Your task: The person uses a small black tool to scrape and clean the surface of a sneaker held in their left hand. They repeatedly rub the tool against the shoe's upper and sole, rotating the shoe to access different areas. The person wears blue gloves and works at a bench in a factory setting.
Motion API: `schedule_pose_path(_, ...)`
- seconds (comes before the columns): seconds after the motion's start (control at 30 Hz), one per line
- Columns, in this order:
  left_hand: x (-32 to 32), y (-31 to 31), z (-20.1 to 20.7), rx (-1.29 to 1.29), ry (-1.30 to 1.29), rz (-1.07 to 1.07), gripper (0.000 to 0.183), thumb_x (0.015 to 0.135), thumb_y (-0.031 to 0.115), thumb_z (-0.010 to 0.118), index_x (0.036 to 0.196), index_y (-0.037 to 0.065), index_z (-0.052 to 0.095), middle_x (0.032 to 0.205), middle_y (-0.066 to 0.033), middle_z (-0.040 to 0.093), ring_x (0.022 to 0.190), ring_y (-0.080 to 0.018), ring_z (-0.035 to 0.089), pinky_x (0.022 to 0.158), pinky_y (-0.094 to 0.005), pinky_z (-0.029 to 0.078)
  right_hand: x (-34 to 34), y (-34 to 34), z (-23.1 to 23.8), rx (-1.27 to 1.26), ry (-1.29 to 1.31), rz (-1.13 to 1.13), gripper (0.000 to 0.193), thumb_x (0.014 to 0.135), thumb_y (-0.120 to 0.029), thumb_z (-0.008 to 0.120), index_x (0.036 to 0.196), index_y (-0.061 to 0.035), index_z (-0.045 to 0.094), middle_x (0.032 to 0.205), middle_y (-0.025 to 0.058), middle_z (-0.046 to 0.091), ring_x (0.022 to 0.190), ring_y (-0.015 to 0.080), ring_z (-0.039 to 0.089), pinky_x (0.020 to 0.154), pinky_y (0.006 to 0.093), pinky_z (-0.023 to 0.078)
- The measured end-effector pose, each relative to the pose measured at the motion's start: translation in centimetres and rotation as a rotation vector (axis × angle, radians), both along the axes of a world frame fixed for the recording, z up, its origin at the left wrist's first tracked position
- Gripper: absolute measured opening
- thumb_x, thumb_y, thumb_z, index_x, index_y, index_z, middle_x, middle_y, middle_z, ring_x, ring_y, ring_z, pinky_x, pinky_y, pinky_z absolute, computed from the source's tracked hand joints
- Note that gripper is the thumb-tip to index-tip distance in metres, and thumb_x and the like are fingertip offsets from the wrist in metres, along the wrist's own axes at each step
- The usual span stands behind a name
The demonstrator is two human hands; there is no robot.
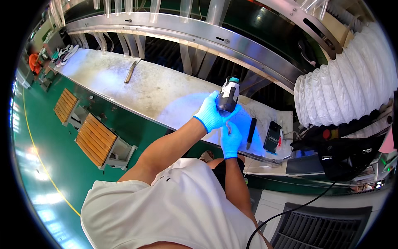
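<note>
Blue gloves on both hands (211,114), white-and-grey shoe (228,95) with teal collar, green floor (62,153).

- The left hand (210,115), in a blue glove, wraps its grip around a white and black shoe (228,95) with a teal collar, held upright above the tabletop (157,91).
- The right hand (230,139), also blue-gloved, sits just below that grip, fingers touching the shoe's lower end.
- A dark brush (251,133) and a black rectangular device (272,136) lie on the tabletop just right of the right hand.
- A metal tool (130,71) lies well apart, far left of the grip.
</note>
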State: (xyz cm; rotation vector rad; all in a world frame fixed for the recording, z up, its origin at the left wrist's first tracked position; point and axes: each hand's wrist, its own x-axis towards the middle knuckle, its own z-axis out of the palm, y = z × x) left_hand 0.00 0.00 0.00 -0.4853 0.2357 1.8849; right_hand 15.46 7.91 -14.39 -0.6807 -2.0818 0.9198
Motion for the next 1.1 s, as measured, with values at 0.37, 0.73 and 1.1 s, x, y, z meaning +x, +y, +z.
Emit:
schedule_pose_path(0.37,-0.4,-0.8,-2.2,0.008,0.682,-0.019,0.045,0.104,0.029,0.079,0.139,0.006,0.064,0.124,-0.0144,0.077,0.114,-0.0287,0.076,0.103,-0.0441,0.065,-0.1,0.3,-1.1,0.08,0.037,-0.009,0.033,0.101,-0.025,0.084,0.124,-0.0004,0.082,0.111,0.0132,0.084,0.085,0.0214,0.075,0.077,0.0355,0.06)
schedule_pose_path(0.73,-1.3,-1.9,-1.2,0.001,0.775,-0.107,0.044,0.105,0.018,0.079,0.142,0.006,0.059,0.129,-0.014,0.074,0.115,-0.026,0.074,0.106,-0.0401,0.065,-0.4,-0.7,0.9,0.029,-0.001,0.006,0.034,0.103,-0.029,0.083,0.12,0.0001,0.082,0.114,0.0202,0.082,0.101,0.0394,0.08,0.087,0.0455,0.063)
schedule_pose_path(1.1,1.6,1.0,-1.0,0.072,0.131,-0.129,0.055,0.118,0.05,0.05,0.154,0.011,0.061,0.147,-0.0209,0.07,0.127,-0.0451,0.068,0.113,-0.0676,0.051,0.0,0.1,-0.9,0.185,-0.152,-0.064,0.016,0.091,-0.008,0.075,0.106,-0.002,0.075,0.092,0.0217,0.074,0.084,0.0454,0.073,0.072,0.0536,0.057)
